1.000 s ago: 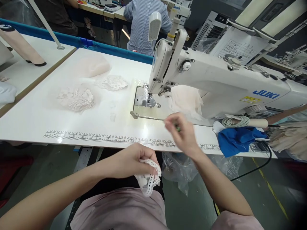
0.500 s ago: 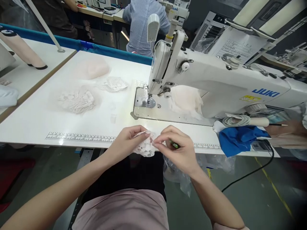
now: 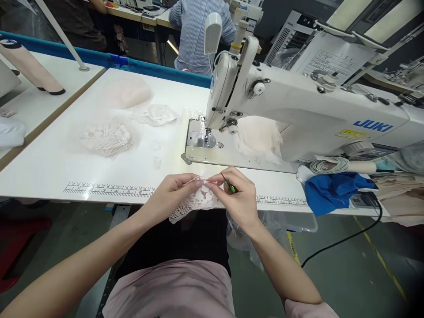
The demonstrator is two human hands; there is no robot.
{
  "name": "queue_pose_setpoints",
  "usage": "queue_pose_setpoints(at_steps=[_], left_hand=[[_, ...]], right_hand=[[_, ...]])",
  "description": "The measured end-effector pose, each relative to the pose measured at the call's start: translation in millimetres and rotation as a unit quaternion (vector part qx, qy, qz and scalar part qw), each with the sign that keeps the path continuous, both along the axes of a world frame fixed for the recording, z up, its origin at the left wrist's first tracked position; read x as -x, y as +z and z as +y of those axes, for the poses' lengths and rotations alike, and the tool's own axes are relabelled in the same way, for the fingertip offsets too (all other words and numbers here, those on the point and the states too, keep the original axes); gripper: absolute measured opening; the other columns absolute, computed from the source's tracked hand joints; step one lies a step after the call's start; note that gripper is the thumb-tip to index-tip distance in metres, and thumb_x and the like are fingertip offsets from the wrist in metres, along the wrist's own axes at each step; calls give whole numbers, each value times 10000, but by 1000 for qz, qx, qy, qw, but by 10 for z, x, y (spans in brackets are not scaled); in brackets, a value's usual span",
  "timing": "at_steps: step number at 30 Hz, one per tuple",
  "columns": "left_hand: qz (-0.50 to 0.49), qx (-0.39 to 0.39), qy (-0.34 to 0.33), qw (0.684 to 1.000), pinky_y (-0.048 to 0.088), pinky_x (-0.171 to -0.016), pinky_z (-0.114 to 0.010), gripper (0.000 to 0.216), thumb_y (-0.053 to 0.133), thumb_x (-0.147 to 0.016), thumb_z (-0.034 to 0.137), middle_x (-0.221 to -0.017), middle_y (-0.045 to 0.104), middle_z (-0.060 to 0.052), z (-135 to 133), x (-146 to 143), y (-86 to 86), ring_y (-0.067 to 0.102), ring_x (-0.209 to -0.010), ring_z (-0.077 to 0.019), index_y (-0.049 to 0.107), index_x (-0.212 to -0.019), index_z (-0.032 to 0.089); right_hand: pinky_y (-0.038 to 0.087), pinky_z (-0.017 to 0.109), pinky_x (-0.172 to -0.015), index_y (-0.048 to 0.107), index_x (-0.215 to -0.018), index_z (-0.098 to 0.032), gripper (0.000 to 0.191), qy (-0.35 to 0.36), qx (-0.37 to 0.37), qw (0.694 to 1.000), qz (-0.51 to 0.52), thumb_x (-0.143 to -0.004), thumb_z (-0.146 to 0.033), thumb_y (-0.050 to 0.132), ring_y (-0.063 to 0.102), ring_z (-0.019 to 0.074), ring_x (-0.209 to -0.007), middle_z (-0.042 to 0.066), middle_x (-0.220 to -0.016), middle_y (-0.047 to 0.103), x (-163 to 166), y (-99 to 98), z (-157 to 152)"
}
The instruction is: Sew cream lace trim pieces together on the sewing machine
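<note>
A piece of white lace (image 3: 199,198) hangs from my fingertips at the table's front edge. My left hand (image 3: 170,196) pinches its upper edge between thumb and fingers. Close beside it, my right hand (image 3: 236,196) also pinches the lace with thumb and forefinger. Tucked in that right palm is a small green tool (image 3: 231,187) with a thin dark pointed end; fingers hide the rest, so its exact kind does not show. Just beyond my hands stands a white sewing machine (image 3: 298,106), its needle plate (image 3: 200,140) uncovered.
White lace bundles (image 3: 107,138) and a pale pink cloth (image 3: 129,93) lie at left. Beige fabric (image 3: 260,137) rests under the machine arm. A blue cloth (image 3: 326,190) and coiled white cord (image 3: 329,165) are at right. A co-worker in a striped shirt (image 3: 202,37) sits beyond.
The lace has turned and now spreads lower left from my fingers. My right hand has moved left and slightly up, bringing its fingertips to the lace's top edge near my left hand's.
</note>
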State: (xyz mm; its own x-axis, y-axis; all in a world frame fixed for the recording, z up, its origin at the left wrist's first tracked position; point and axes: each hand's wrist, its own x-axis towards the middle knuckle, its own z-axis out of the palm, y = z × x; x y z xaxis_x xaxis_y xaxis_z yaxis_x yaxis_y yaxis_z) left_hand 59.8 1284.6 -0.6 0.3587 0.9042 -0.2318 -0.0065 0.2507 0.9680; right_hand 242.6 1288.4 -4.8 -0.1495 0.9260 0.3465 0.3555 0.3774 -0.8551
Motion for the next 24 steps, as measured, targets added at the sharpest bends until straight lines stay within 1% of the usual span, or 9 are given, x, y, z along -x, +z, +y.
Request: queue_pose_setpoints(at_steps=[6, 10, 13, 14, 16, 17, 20, 22, 24], left_hand=[[-16, 5, 12, 1000, 412, -668, -216, 303, 628, -881, 458, -823, 636, -7, -5, 11, 27, 542, -738, -123, 681, -849, 162], [-39, 16, 23, 999, 438, -687, -218, 289, 634, -885, 455, -851, 664, -9, 20, 69, 53, 577, -756, -129, 690, -882, 172], [-49, 14, 33, 998, 452, -712, -223, 305, 618, -896, 468, -862, 668, -14, 47, 165, 65, 597, -784, -138, 677, -874, 170], [-45, 10, 36, 998, 453, -709, -224, 309, 612, -900, 471, -854, 664, -14, 56, 202, 70, 597, -780, -138, 668, -870, 168], [-29, 0, 37, 999, 452, -685, -227, 306, 598, -907, 479, -836, 656, -10, 76, 274, 85, 593, -752, -137, 646, -909, 177], [-21, -3, 37, 999, 449, -667, -230, 306, 593, -907, 488, -832, 656, -8, 88, 307, 95, 591, -733, -138, 630, -948, 187], [4, -13, 45, 999, 442, -626, -237, 342, 584, -899, 526, -836, 666, -9, 131, 375, 130, 592, -699, -144, 572, -1039, 215], [36, -26, 53, 998, 434, -607, -236, 365, 589, -885, 546, -833, 671, -16, 151, 399, 152, 594, -694, -151, 562, -1031, 213], [80, -42, 62, 994, 415, -583, -228, 375, 602, -866, 562, -817, 674, -14, 139, 418, 160, 583, -674, -148, 568, -988, 209]], right_hand=[[373, 257, -557, 689, -743, -207, 121, -2, 105, 990, 90, -812, -299, 725, 451, 104, -604, -18, -693, 579, -1, -1, 64], [343, 251, -526, 637, -740, -209, 200, -3, 153, 984, 92, -818, -379, 708, 380, 91, -549, -38, -650, 500, -164, 106, 67], [394, 260, -562, 601, -720, -223, 206, 46, 186, 981, -28, -844, -374, 668, 470, 121, -597, -14, -688, 548, -517, 259, -71], [416, 265, -566, 609, -712, -232, 198, 110, 220, 964, -101, -857, -362, 646, 507, 137, -605, -3, -686, 574, -684, 296, -148], [470, 289, -600, 654, -698, -256, 213, 228, 286, 894, -260, -884, -340, 592, 599, 184, -665, 32, -722, 647, -1059, 316, -313], [492, 305, -610, 678, -692, -270, 233, 229, 291, 873, -318, -884, -363, 584, 629, 210, -686, 47, -720, 664, -1245, 302, -385], [542, 339, -618, 758, -878, -329, 203, 119, 254, 871, -402, -846, -457, 604, 704, 273, -759, 72, -882, 748, -1641, 245, -487], [554, 341, -662, 738, -1008, -332, 281, 51, 206, 884, -417, -816, -507, 631, 713, 291, -858, 67, -992, 751, -1670, 258, -464], [523, 321, -623, 724, -882, -281, 293, 23, 183, 891, -414, -876, -520, 555, 699, 256, -774, 69, -879, 743, -1519, 300, -394]])
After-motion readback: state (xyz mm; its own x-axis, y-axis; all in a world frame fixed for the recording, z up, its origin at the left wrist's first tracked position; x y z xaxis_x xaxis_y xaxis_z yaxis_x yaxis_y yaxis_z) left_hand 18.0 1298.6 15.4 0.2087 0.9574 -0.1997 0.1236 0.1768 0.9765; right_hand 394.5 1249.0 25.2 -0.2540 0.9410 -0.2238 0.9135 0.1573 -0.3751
